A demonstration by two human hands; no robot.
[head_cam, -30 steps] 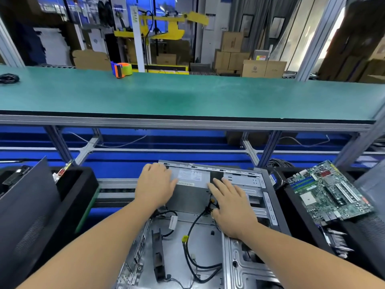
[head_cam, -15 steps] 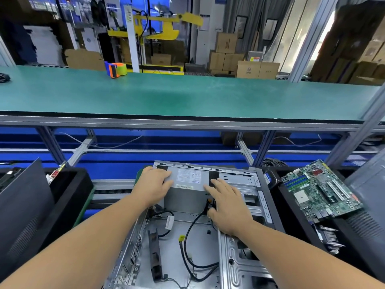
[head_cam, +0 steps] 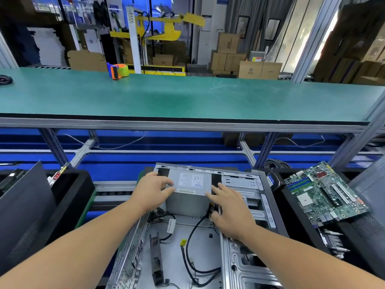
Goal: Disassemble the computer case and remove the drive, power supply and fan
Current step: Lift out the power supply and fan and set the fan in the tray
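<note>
Power supply (head_cam: pixel 188 191) between both hands

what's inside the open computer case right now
Inside the computer case: the grey power supply at the far end with both hands on it, black cables over the floor, and a fan at the left wall. Under the power supply is hidden.

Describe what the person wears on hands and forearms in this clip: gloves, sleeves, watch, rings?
Nothing is worn that shows. The left hand and right hand are bare, without gloves, and both forearms are uncovered down to the picture's bottom edge. No sleeve, wristband, watch or ring is visible; no markings appear.
</note>
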